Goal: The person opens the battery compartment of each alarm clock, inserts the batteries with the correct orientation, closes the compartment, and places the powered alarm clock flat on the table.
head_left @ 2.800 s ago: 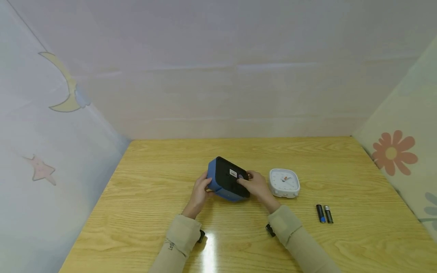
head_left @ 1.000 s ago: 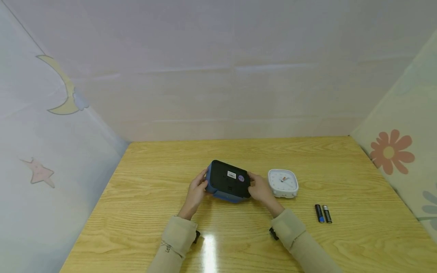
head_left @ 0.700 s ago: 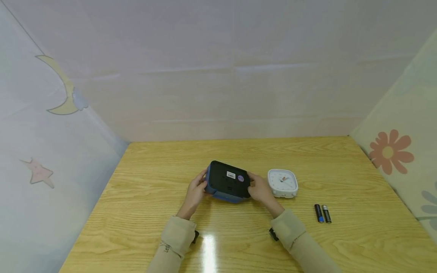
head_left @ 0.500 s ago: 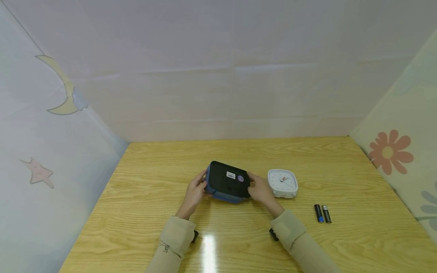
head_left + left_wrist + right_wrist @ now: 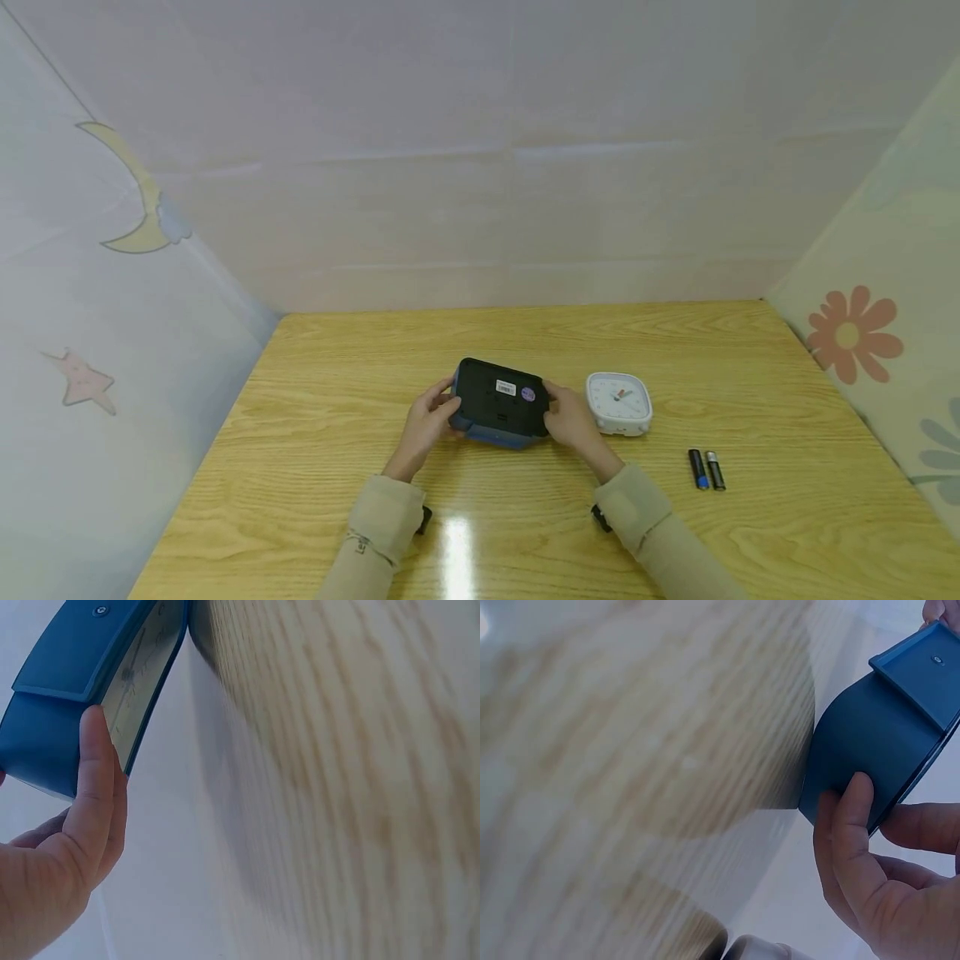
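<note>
A blue desk clock (image 5: 498, 408) is held between both hands, its black back turned up toward the head camera. A white barcode label and a round purple sticker show on that back. My left hand (image 5: 423, 425) grips the clock's left end, thumb at the back's edge. In the left wrist view the left fingers (image 5: 95, 772) lie along the blue casing (image 5: 56, 667), and part of the dial shows. At the other end my right hand (image 5: 572, 417) pinches the casing; in the right wrist view its fingers (image 5: 851, 825) press the blue side (image 5: 877, 720).
To the right of the hands, a white clock (image 5: 618, 402) lies face up on the wooden table (image 5: 337, 375). Two batteries, a black one with a blue end (image 5: 698, 469) and a black-and-silver one (image 5: 716, 471), lie farther right. Printed cloth walls (image 5: 480, 208) stand around the table.
My right thumb has moved off the sticker to the clock's right edge. The blue clock has turned so its back shows more squarely. My left thumb now reaches slightly onto the back's edge.
</note>
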